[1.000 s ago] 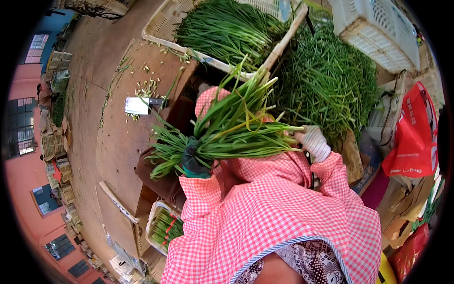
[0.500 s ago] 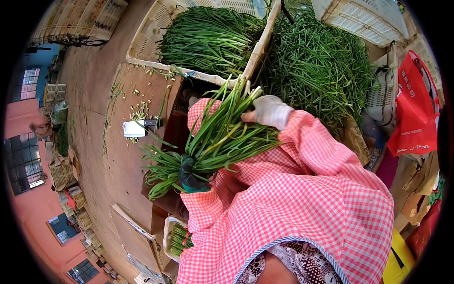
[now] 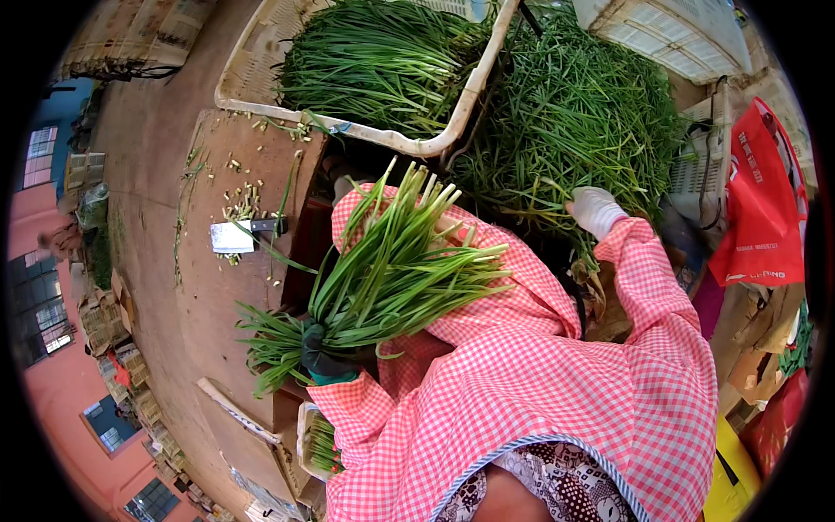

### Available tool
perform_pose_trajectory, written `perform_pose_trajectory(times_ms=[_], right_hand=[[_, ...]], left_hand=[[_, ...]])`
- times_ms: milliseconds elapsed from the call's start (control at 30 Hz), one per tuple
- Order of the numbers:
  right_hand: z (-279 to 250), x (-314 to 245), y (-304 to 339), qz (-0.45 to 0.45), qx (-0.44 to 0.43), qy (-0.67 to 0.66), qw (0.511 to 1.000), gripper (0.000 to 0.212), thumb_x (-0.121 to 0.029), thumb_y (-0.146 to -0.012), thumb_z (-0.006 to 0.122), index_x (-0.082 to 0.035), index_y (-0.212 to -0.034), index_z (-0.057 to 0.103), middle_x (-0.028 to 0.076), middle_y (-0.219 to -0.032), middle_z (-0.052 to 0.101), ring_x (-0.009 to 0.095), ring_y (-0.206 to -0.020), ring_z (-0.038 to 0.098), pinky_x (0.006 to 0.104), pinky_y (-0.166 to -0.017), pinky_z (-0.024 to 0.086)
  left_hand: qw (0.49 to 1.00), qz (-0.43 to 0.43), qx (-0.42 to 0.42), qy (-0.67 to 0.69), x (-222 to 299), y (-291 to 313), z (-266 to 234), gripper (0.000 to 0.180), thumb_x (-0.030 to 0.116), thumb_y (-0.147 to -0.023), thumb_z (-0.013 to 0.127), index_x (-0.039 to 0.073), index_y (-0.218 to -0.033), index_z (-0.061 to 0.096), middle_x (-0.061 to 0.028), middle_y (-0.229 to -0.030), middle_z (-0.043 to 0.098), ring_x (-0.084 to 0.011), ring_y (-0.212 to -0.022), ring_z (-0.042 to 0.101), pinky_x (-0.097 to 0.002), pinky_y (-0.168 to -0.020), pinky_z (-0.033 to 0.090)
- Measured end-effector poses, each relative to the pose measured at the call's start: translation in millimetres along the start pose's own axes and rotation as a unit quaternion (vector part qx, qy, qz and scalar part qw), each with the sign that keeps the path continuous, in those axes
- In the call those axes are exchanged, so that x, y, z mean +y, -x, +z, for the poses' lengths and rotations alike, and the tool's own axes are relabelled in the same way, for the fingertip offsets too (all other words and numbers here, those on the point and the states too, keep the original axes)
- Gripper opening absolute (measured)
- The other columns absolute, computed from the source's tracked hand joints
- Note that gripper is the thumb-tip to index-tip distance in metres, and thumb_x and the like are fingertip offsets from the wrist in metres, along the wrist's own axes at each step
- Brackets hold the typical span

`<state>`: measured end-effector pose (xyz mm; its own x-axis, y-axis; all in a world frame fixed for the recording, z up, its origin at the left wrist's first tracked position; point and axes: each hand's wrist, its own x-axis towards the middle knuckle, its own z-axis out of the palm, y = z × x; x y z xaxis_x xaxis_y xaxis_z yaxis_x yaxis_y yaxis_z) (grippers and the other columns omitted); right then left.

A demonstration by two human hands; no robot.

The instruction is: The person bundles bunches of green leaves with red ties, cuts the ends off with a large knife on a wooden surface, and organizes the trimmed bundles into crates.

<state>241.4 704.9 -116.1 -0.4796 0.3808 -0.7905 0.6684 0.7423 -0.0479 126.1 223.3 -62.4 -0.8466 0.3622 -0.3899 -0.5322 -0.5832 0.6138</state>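
Observation:
My left hand (image 3: 323,352), in a dark glove with a green cuff, is closed around the leafy end of a bunch of garlic chives (image 3: 391,278). The bunch lies across my lap, its pale cut ends fanned up and to the right. My right hand (image 3: 598,211), in a whitish glove, is apart from the bunch, at the near edge of a heap of loose green leaves (image 3: 583,122). Its fingers are drawn together, with a few pale chive leaves (image 3: 550,198) at the tips; part of the fingers is hidden.
A white crate (image 3: 348,130) ahead holds neatly laid chives. On the board (image 3: 200,304) at left lie a knife (image 3: 248,233) and cut stem bits (image 3: 242,202). A small white container (image 3: 304,435) stands by my left sleeve. A red bag (image 3: 765,200) hangs at right.
My right hand has left the bunch's stem ends and moved right to the loose heap. My left hand has shifted slightly left and nearer with the bunch, whose stems now spread wider.

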Motion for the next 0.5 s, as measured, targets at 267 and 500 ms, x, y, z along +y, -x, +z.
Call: perform_pose_trajectory(times_ms=[267, 500], right_hand=[[-27.5, -113.0, 42.0, -0.313, -0.011, -0.284, 0.906, 0.067, -0.039, -0.071, 0.066, -0.007, -0.128, 0.049, 0.020, -0.118, 0.058, 0.032, -0.108, 0.056, 0.0346, -0.094, 0.042], [-26.3, -125.0, 25.7, -0.320, 0.078, -0.145, 0.933, 0.037, -0.038, -0.080, 0.054, -0.004, -0.094, 0.066, 0.020, -0.088, 0.064, 0.034, -0.085, 0.062, 0.0384, -0.076, 0.048]], left_hand=[[0.999, 0.000, 0.026, 0.037, -10.0, -17.6, 18.1, 0.027, 0.012, -0.077, 0.054, 0.009, -0.103, 0.058, -0.0151, -0.116, 0.058, -0.0373, -0.102, 0.058, -0.0579, -0.086, 0.048], [0.988, 0.125, 0.080, -0.048, 18.4, -43.6, 36.5, 0.034, 0.011, -0.077, 0.052, 0.002, -0.110, 0.056, -0.0160, -0.112, 0.060, -0.0303, -0.099, 0.059, -0.0461, -0.088, 0.048]])
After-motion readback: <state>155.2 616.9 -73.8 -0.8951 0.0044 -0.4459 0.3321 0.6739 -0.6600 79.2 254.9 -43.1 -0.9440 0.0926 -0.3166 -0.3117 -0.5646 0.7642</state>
